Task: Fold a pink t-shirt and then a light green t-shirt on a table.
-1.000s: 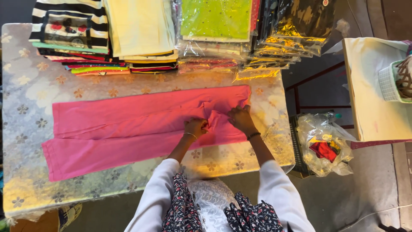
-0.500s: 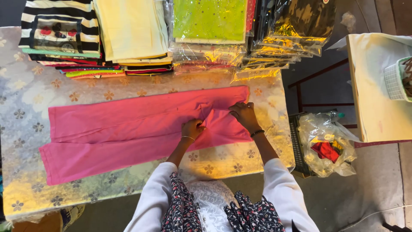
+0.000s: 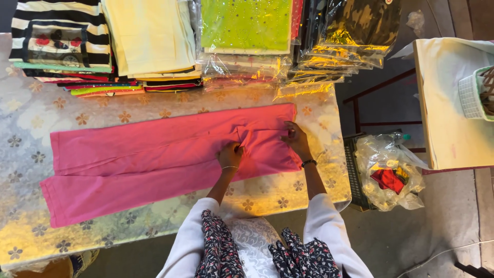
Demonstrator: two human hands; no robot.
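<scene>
A pair of pink trousers [image 3: 149, 154] lies flat across the floral table cover [image 3: 31, 113], legs pointing left and waist at the right. My left hand [image 3: 230, 155] pinches the fabric near the crotch, where a fold rises. At the waistband's right end my right hand [image 3: 295, 140] presses on the cloth with fingers curled on it; a dark bracelet is on that wrist.
Stacks of folded clothes line the table's far edge: striped [image 3: 56, 38], cream [image 3: 149, 38], and bagged green [image 3: 244, 25] and dark garments [image 3: 355, 36]. A clear plastic bag holding red cloth [image 3: 388, 177] sits right of the table. A cream-covered table [image 3: 447, 103] stands further right.
Both hands have shifted slightly along the waist of the trousers, and the fold by the crotch has been drawn flatter. The camera view has drifted a little.
</scene>
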